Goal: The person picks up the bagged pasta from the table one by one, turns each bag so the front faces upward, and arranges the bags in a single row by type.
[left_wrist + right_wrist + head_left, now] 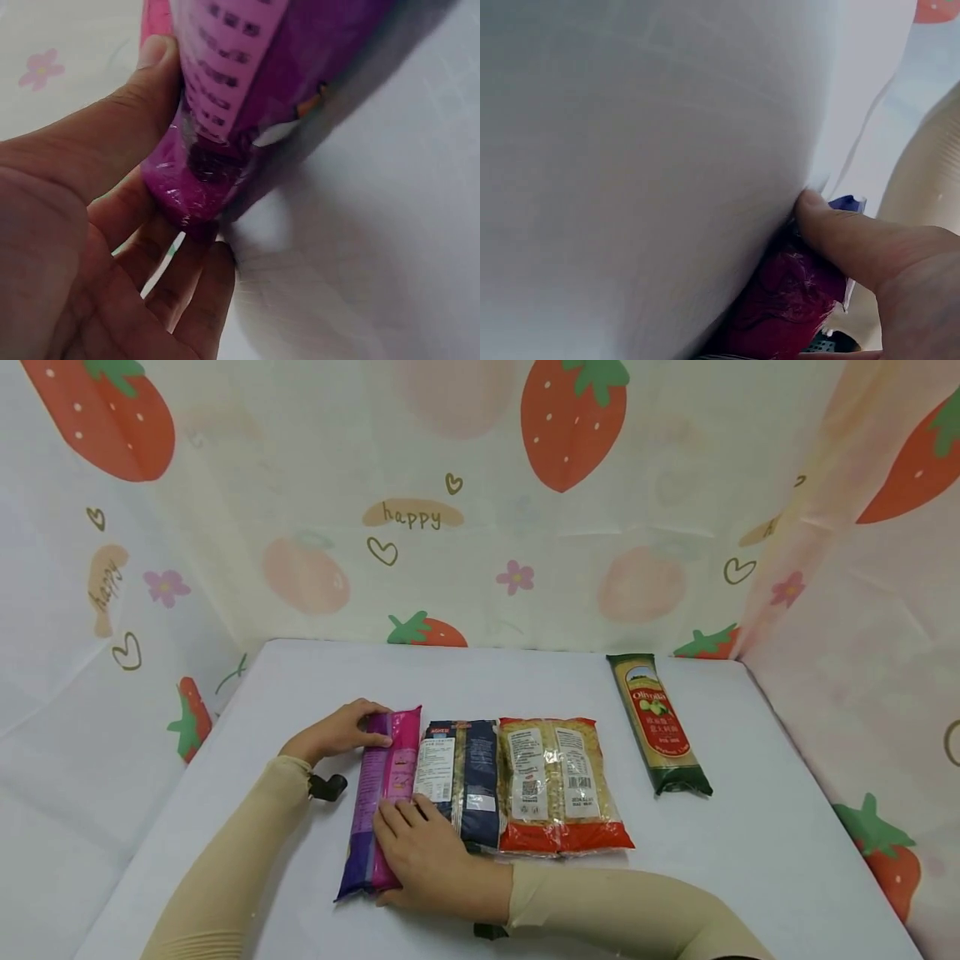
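Note:
A pink and purple plastic packet (390,760) lies lengthwise on the white table, its contents hidden. My left hand (341,731) holds its far end from the left; in the left wrist view the thumb (154,56) is on one side and the fingers curl round the end. Across the packet's near part, my right hand (431,856) grips with fingers over the top and thumb (832,225) at the near end. Close along its right side is a dark blue pasta bag (480,777) with a white label. Touching that is a clear, red-ended pasta bag (555,785).
A green-ended spaghetti pack (656,722) lies apart at the back right, slightly slanted. White cloth with strawberry prints rises as walls behind and on both sides of the table (720,860).

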The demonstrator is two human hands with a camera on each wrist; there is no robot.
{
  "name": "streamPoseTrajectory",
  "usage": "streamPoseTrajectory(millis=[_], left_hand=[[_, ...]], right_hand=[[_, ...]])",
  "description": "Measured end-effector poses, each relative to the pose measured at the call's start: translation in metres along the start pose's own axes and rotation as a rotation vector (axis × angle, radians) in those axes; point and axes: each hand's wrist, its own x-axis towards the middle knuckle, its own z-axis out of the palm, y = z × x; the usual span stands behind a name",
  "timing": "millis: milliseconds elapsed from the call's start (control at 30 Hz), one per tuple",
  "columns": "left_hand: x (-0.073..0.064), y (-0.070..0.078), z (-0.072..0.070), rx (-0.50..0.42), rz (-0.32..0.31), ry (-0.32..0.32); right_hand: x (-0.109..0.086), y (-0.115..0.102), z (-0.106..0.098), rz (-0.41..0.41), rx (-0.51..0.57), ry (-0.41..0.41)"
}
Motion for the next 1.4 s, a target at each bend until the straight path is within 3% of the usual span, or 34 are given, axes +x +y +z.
streamPoseTrajectory(millis=[200,533,800,1033,1400], left_hand=[[-0.002,0.002,0.0,0.019,0.019,-0.003],[-0.011,0.002,0.0,-0.037,0.023,0.022],[-0.021,0.005,-0.013,-0.081,0.035,0.133],[-0.028,0.005,-0.023,-0.152,-0.038,0.156],[-0.028,0.025,-0.043,-0.22,-0.011,0.169]], right_hand=[[0.001,0.0,0.0,0.024,0.023,0.04],[0.0,0.002,-0.001,-0.009,0.039,0.054],[0.001,0.006,-0.003,-0.033,0.086,0.078],[-0.003,0.011,-0.007,-0.024,0.162,0.108],[-0.012,0.027,-0.023,0.034,0.355,0.146]])
